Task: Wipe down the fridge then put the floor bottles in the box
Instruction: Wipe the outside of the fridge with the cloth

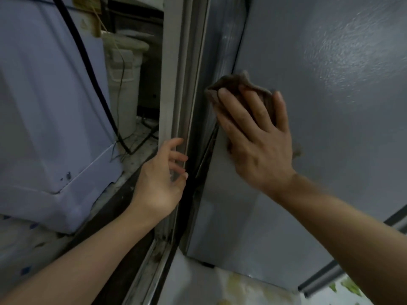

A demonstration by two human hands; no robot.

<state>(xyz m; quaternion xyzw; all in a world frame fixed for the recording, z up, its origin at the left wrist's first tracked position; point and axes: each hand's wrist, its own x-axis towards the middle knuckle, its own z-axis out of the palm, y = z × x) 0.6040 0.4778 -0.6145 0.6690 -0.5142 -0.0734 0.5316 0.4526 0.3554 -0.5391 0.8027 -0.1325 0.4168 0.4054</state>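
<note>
Fridge side [330, 128], cloth [233, 84] under fingers [248, 111]

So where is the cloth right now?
In the head view, the cloth is pressed flat under the right hand against the grey fridge side, near its left edge.

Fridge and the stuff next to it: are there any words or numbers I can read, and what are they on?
None can be read.
Fridge: plain grey side, no label in view.
Cloth under the right hand: no print.
White container behind the frame: raised shapes, too blurred to read.
</note>
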